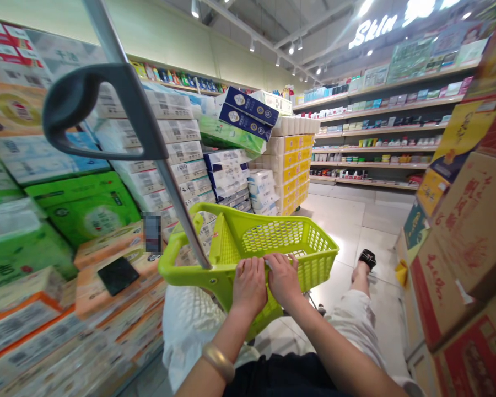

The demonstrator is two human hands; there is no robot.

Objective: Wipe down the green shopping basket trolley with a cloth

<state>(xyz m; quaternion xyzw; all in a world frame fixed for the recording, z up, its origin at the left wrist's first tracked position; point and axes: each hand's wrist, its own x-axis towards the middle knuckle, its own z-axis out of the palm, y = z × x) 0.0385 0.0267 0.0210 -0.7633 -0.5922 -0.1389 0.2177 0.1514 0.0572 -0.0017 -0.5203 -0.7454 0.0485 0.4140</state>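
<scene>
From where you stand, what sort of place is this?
Most likely a supermarket or similar shop. There is a lime-green shopping cart, shelves lined with rows of small packaged goods, and tall stacks of wrapped packs beside the aisle.

Side by side, the left hand (250, 282) and right hand (283, 278) curl their fingers over the near rim of a lime-green shopping cart (248, 220); left of them slants a metal pole (183, 209) with a grey handle (140, 110); tissue packs (182, 149) are stacked at left, cartons (454, 259) at right, stocked shelves (380, 130) beyond
</scene>
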